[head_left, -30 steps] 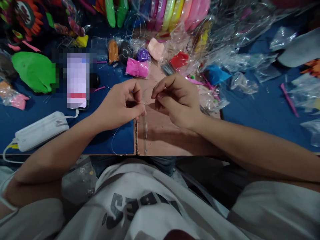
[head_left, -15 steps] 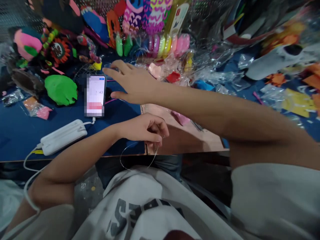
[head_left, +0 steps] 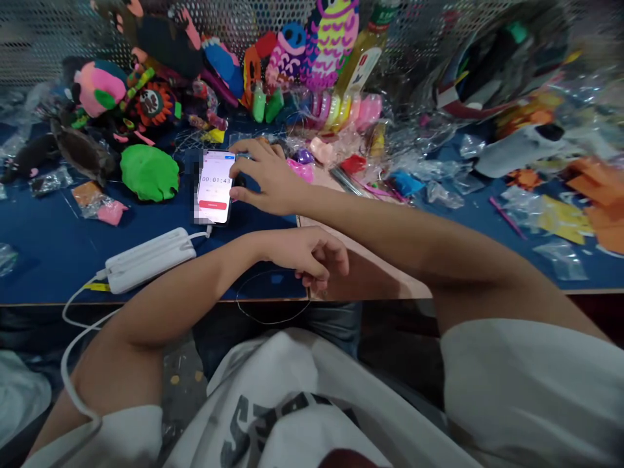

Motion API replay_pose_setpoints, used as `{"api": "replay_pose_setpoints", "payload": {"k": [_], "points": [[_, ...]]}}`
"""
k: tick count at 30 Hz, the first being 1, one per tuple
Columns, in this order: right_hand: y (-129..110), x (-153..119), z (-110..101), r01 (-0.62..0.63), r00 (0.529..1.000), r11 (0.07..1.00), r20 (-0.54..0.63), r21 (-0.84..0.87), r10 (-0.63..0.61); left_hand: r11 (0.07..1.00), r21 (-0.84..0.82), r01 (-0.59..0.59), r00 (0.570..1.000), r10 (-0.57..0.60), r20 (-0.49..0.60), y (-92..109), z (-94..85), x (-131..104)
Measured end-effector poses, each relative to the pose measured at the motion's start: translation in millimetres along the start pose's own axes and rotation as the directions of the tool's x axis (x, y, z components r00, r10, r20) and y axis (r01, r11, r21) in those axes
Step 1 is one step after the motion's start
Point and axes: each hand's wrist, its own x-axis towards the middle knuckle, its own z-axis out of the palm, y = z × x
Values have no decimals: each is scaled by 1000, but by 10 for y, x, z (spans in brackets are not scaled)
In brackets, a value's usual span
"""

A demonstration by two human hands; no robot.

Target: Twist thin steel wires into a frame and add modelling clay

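Note:
My right hand (head_left: 268, 179) reaches across to the phone (head_left: 214, 188), its thumb and fingers spread at the phone's right edge. The lit screen shows a timer and a red bar. Near the table's front edge is my left hand (head_left: 316, 260), its fingers curled. A thin wire loop (head_left: 273, 322) hangs below it over the edge, its upper end at the fingers. Left of my left forearm lies a white power bank (head_left: 151, 260), joined to the phone by a white cable.
A green clay piece (head_left: 150, 173) lies left of the phone. Clay figures, a bottle (head_left: 363, 58) and plastic wrappers line the back. Orange sheets (head_left: 604, 201) and a white mask-like object (head_left: 517, 146) are at the right. A pinkish board (head_left: 361, 260) lies under my right forearm.
My right hand has come closer to the phone, its fingers now at the edge. The fingers of my left hand have loosened a little. The whole view has shifted, showing more of the back.

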Motion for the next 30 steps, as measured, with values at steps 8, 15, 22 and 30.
{"api": "replay_pose_setpoints", "payload": {"k": [8,15,22,30], "points": [[145,262,91,-132,988,973,55,-191,145,999,2,40,999,-40,10,20,-22,-15],[41,256,11,-3,999,996,31,-92,6,1000,-5,23,998,-23,53,-7,-35,9],[146,262,76,31,990,999,-137,24,-27,997,-79,15,1000,-14,13,-17,-35,15],[122,205,354,122,990,992,-70,-42,-125,997,-82,11,999,-8,35,44,-53,-33]]}}
